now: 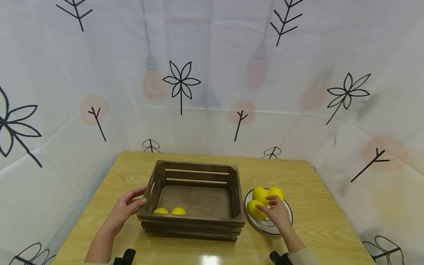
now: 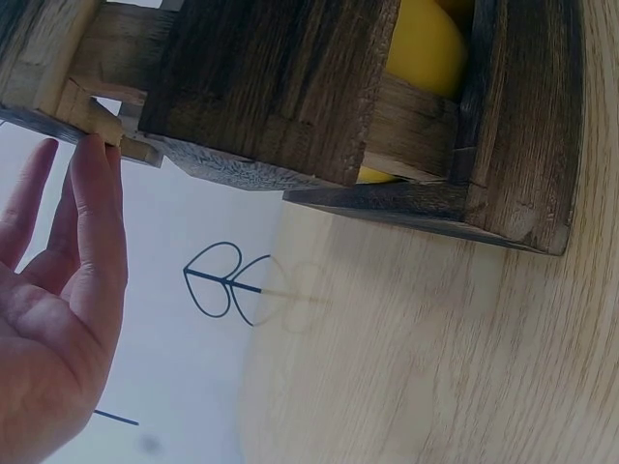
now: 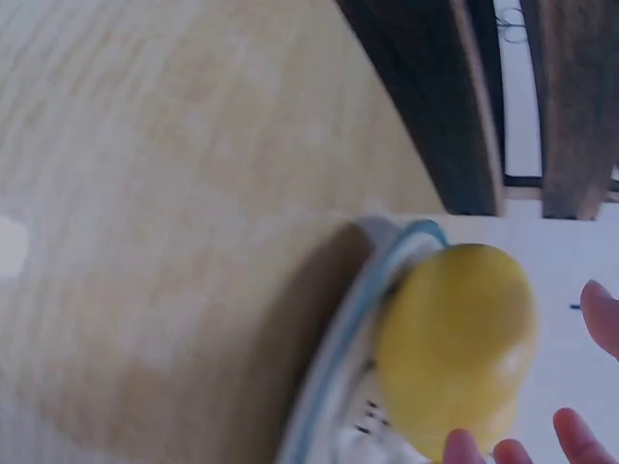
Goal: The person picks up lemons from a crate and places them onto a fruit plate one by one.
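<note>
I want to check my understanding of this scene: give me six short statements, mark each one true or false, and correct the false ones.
1. The brown slatted wooden crate stands on the light wooden table. True.
2. Three rounded yellow fruits show on the round white plate with a dark rim. True.
3. In the head view, the plate is left of the crate. False: it is right.
4. The left hand touches the crate. True.
5. The crate holds no fruit. False: two yellow fruits show inside.
6. The right hand is inside the crate. False: it is over the plate.
</note>
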{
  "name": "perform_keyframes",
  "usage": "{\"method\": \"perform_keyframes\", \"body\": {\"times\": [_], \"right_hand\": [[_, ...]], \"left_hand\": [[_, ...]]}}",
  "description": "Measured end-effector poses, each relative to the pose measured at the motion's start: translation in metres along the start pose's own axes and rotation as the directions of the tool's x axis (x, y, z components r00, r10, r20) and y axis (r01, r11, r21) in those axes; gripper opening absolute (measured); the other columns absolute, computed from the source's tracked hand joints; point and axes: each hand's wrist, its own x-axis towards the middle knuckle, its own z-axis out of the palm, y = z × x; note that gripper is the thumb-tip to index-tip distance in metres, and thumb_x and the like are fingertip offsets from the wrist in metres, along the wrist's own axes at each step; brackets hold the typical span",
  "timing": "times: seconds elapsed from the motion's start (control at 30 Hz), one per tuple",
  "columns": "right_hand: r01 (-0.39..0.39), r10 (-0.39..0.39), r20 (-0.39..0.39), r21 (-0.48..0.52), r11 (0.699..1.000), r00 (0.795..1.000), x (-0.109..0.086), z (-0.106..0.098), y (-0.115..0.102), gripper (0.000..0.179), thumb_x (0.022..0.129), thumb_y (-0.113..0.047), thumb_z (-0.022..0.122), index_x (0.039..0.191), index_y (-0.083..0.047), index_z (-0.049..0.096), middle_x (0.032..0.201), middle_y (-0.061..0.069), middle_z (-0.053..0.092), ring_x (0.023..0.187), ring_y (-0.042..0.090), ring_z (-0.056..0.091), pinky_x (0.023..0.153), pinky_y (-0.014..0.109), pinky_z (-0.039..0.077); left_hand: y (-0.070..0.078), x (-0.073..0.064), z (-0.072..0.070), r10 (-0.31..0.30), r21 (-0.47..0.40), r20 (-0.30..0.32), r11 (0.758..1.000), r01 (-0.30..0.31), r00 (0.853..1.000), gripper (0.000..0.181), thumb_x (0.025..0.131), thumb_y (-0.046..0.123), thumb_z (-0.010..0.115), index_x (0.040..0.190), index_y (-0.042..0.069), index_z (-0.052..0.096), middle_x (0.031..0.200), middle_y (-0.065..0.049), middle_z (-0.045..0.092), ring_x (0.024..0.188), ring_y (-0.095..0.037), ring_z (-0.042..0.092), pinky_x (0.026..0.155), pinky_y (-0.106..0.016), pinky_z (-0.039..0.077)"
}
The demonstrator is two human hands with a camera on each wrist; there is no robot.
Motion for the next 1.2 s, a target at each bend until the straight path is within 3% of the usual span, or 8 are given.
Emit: {"method": "perform_keyframes", "body": {"times": [0.2,0.37,0.57,0.77,0.97,1.2], "right_hand": [[0.011,-0.009,-0.031,0.065,0.998,0.999,0.000,-0.015,-0.014,0.057,0.080,-0.033,0.074,0.118,0.001,0.050,0.113,0.025,0.050,0.096,0.034,0.054,0.072,0.037,0.049],[0.035,-0.031,-0.042,0.099,0.994,0.999,0.004,-0.024,-0.031,0.057,0.081,-0.034,0.073,0.121,-0.002,0.049,0.117,0.021,0.049,0.099,0.033,0.052,0.072,0.030,0.048],[0.115,-0.107,-0.063,0.131,0.985,0.992,0.006,-0.033,-0.056,0.054,0.082,-0.032,0.072,0.121,-0.002,0.049,0.116,0.019,0.050,0.101,0.033,0.052,0.075,0.031,0.047],[0.166,-0.158,-0.059,0.157,0.974,0.986,0.008,-0.043,-0.080,0.054,0.083,-0.030,0.071,0.123,-0.002,0.049,0.117,0.018,0.050,0.102,0.032,0.051,0.076,0.029,0.046],[0.226,-0.218,-0.065,0.163,0.960,0.974,0.015,-0.045,-0.098,0.050,0.082,-0.030,0.073,0.120,-0.004,0.053,0.114,0.015,0.053,0.101,0.031,0.053,0.076,0.036,0.048],[0.280,-0.275,-0.055,0.209,0.937,0.960,0.019,-0.042,-0.122,0.047,0.082,-0.027,0.073,0.119,-0.004,0.054,0.114,0.015,0.053,0.101,0.030,0.052,0.077,0.037,0.047]], "left_hand": [[0.000,0.000,0.000,-0.001,-0.008,0.008,1.000,0.001,1.000,0.056,0.092,0.027,0.059,0.141,0.006,0.039,0.140,-0.014,0.038,0.106,-0.009,0.053,0.092,-0.047,0.040],[0.001,0.001,-0.001,0.009,-0.004,0.001,1.000,-0.009,1.000,0.057,0.092,0.028,0.060,0.140,0.007,0.039,0.140,-0.014,0.038,0.107,-0.010,0.052,0.092,-0.048,0.039],[-0.001,0.000,-0.001,0.006,-0.001,-0.010,1.000,-0.006,1.000,0.055,0.092,0.026,0.060,0.139,0.006,0.041,0.138,-0.015,0.040,0.107,-0.011,0.053,0.093,-0.053,0.038],[-0.001,0.000,0.002,-0.012,-0.012,-0.017,1.000,0.012,1.000,0.056,0.091,0.027,0.061,0.139,0.005,0.041,0.138,-0.015,0.041,0.107,-0.013,0.053,0.091,-0.049,0.040],[-0.001,-0.002,0.003,-0.026,-0.008,-0.025,1.000,0.025,0.999,0.057,0.092,0.028,0.061,0.139,0.006,0.041,0.140,-0.013,0.039,0.104,-0.007,0.053,0.090,-0.047,0.041],[0.002,-0.002,0.004,-0.024,0.010,-0.038,1.000,0.024,0.999,0.056,0.092,0.029,0.060,0.139,0.006,0.041,0.138,-0.014,0.041,0.105,-0.010,0.053,0.091,-0.049,0.040]]}}
